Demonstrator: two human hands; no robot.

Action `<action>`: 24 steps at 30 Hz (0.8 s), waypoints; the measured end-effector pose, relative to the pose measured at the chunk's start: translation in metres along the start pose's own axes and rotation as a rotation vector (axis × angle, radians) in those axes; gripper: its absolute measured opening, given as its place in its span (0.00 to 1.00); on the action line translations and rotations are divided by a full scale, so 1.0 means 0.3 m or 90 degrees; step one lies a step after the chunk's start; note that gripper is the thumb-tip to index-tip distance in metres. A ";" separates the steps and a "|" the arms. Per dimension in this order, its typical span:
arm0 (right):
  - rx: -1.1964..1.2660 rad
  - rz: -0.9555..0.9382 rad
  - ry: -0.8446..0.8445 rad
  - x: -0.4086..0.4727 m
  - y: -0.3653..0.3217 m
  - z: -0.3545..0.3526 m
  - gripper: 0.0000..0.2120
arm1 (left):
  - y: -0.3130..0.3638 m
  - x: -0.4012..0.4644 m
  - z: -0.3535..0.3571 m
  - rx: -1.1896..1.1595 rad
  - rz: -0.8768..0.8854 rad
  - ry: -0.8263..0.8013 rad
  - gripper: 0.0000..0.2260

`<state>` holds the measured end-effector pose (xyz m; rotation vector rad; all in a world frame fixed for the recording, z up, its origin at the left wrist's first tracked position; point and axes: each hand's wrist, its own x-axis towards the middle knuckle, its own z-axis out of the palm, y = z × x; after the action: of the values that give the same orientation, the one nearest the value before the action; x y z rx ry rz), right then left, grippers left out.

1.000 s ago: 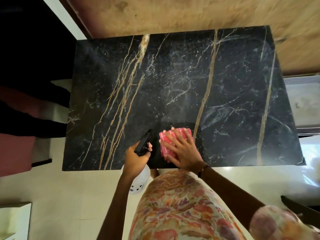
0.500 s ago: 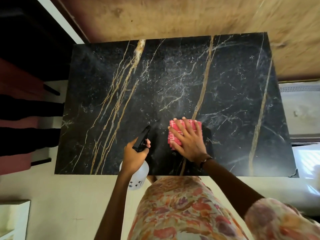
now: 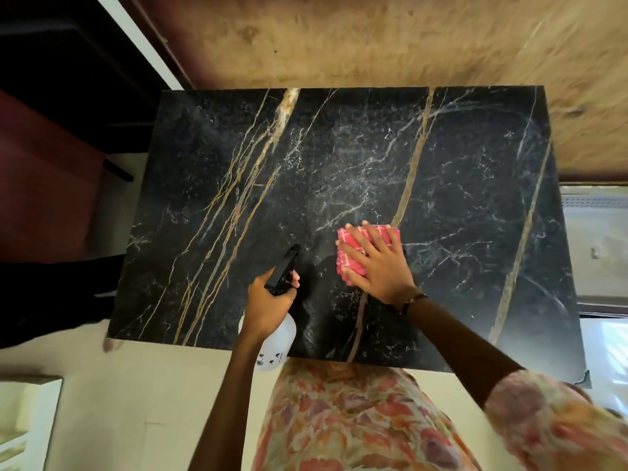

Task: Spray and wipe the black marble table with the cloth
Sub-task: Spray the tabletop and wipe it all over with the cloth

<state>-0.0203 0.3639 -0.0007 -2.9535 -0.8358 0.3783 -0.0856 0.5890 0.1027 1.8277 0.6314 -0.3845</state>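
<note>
Both hands busy: left hand (image 3: 268, 304) grips bottle (image 3: 276, 341), right hand (image 3: 380, 263) presses cloth (image 3: 350, 263).

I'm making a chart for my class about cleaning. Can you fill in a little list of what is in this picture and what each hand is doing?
table: black marble table with gold and white veins
cloth: pink checked cloth, folded, flat on the table near the front edge
right hand: right hand presses on the cloth, fingers straight and spread
left hand: left hand grips the spray bottle
spray bottle: spray bottle, white with a black nozzle pointing over the table
wet marks: fine speckles mid-table
</note>
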 end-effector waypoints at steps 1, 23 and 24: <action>0.003 0.013 0.005 0.052 -0.043 -0.007 0.29 | 0.002 0.008 0.000 0.003 0.001 0.000 0.11; 0.047 -0.053 0.025 0.358 -0.118 -0.068 0.26 | 0.098 0.307 -0.043 0.062 0.060 -0.021 0.11; 0.044 -0.094 0.019 0.335 -0.116 -0.055 0.26 | 0.104 0.321 -0.043 0.069 0.062 -0.025 0.10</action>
<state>0.0489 0.4464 -0.0031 -2.8044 -1.0082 0.3470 0.0097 0.6160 0.0783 1.9414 0.5002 -0.3955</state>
